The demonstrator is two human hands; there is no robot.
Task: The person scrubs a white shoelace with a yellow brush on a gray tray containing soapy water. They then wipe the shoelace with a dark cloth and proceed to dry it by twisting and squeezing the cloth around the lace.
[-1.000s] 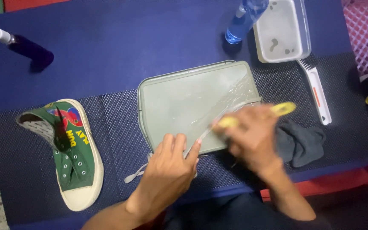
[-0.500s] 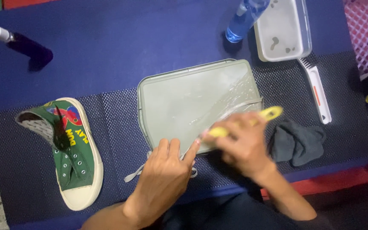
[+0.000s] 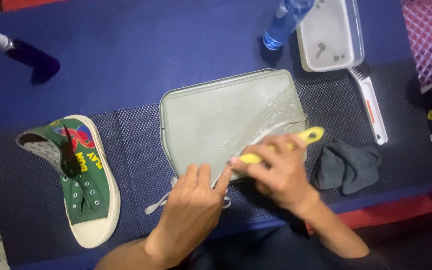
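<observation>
Right hand [image 3: 281,177] has its fingers wrapped around a yellow-handled brush [image 3: 281,147], scrubbing a grey shoelace [image 3: 163,200] on the wet grey-green tray [image 3: 201,120] mid-table. Left hand [image 3: 188,212] lies flat, fingers spread, pinning the lace at the tray's near edge. That lace looks limp, light and soapy-slick, so I'd pinch it near the end. Green sneaker [image 3: 83,182] sits off left.

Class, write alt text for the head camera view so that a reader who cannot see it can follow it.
Seen from above, a right hand scrubs a shoelace with a yellow-handled brush on a grey-green tray, while the left hand pins the lace down. A green canvas shoe lies left; a dark cloth, white brush, tub and spray bottle lie right.
</observation>
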